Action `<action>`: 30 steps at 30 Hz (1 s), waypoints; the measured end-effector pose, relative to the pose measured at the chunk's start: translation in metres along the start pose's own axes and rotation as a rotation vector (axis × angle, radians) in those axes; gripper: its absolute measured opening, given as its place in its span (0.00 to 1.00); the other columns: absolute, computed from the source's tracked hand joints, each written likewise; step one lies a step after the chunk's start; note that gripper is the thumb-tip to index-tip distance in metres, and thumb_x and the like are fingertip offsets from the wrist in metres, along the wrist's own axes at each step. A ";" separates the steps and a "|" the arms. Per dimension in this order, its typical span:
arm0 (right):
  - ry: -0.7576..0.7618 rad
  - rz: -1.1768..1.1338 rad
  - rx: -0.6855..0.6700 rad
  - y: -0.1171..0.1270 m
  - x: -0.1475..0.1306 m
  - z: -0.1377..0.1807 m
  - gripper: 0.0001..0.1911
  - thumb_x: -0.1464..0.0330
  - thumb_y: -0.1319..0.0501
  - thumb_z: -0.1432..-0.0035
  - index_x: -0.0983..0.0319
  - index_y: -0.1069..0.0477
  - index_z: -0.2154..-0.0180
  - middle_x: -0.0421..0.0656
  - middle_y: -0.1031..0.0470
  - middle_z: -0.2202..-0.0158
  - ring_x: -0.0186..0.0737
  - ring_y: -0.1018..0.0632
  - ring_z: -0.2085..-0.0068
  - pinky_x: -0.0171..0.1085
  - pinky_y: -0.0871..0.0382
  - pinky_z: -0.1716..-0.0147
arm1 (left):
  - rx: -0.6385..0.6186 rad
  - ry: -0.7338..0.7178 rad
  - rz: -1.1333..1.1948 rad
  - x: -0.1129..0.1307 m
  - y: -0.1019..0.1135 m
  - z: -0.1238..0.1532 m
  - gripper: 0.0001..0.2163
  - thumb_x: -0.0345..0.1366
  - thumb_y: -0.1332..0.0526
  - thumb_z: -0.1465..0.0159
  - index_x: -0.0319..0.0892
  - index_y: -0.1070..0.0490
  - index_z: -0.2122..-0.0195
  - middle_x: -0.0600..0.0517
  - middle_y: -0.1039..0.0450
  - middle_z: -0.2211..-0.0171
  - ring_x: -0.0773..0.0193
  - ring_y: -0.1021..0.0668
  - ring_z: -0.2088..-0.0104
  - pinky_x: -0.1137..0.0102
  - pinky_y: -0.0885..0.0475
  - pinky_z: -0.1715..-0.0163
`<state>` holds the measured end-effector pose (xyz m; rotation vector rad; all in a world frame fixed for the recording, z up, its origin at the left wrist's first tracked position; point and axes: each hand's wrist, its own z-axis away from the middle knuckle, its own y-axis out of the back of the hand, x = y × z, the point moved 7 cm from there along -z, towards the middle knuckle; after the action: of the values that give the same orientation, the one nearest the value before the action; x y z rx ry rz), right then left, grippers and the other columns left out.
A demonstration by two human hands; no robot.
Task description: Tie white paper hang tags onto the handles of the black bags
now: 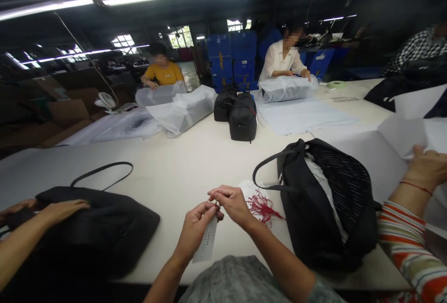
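In the head view, my left hand (199, 223) pinches a white hang tag (206, 243) printed with small dark text, which hangs below the fingers. Close against it, the fingertips of my right hand (229, 200) are pinched on the tag's red string (215, 204). Just right of my hands lies a bundle of red strings (262, 206) beside some white tags (248, 188). Beyond that bundle stands an open black bag (296, 200) with a striped lining and white paper inside. Its handle loop (260, 172) reaches toward the tags.
Another person's hands rest on a black bag (108, 228) at left. A striped sleeve (405, 242) and a hand with white sheets (401, 121) are at right. Two black bags (243, 119) stand mid-table. Across it, two people handle wrapped bundles (289, 89).
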<state>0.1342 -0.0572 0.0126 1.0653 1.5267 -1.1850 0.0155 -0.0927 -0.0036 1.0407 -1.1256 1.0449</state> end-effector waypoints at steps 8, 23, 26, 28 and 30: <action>-0.206 -0.165 -0.169 -0.016 0.015 0.016 0.22 0.52 0.38 0.44 0.65 0.21 0.66 0.37 0.32 0.80 0.24 0.37 0.81 0.29 0.51 0.83 | 0.215 -0.141 -0.170 0.017 0.031 0.008 0.15 0.46 0.38 0.39 0.43 0.24 0.57 0.48 0.22 0.57 0.57 0.22 0.55 0.66 0.29 0.53; -0.273 -0.135 -0.141 -0.015 0.027 0.045 0.24 0.51 0.38 0.45 0.66 0.22 0.61 0.37 0.29 0.83 0.24 0.37 0.85 0.27 0.52 0.86 | 0.274 -0.084 0.062 0.026 0.025 0.006 0.12 0.43 0.33 0.42 0.40 0.20 0.64 0.46 0.19 0.65 0.58 0.20 0.61 0.66 0.27 0.54; -0.290 -0.117 -0.166 -0.015 0.032 0.048 0.24 0.51 0.38 0.44 0.66 0.21 0.62 0.38 0.28 0.82 0.24 0.37 0.85 0.28 0.51 0.86 | 0.277 -0.075 0.114 0.022 0.026 0.004 0.12 0.43 0.33 0.42 0.39 0.20 0.63 0.45 0.19 0.63 0.56 0.20 0.58 0.64 0.28 0.51; -0.315 -0.100 -0.178 -0.014 0.035 0.050 0.24 0.51 0.38 0.45 0.66 0.21 0.62 0.38 0.29 0.83 0.24 0.37 0.85 0.28 0.51 0.86 | 0.279 -0.065 0.151 0.019 0.027 0.002 0.13 0.43 0.33 0.42 0.39 0.20 0.62 0.45 0.19 0.63 0.55 0.20 0.58 0.63 0.28 0.51; -0.339 -0.086 -0.191 -0.014 0.039 0.051 0.25 0.50 0.38 0.45 0.66 0.21 0.63 0.38 0.30 0.83 0.24 0.37 0.85 0.28 0.50 0.86 | 0.271 -0.051 0.172 0.016 0.029 0.001 0.13 0.43 0.33 0.42 0.39 0.20 0.62 0.45 0.19 0.63 0.56 0.20 0.59 0.63 0.28 0.51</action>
<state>0.1190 -0.1062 -0.0292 0.6407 1.3948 -1.1836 -0.0106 -0.0862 0.0154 1.2045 -1.1506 1.3423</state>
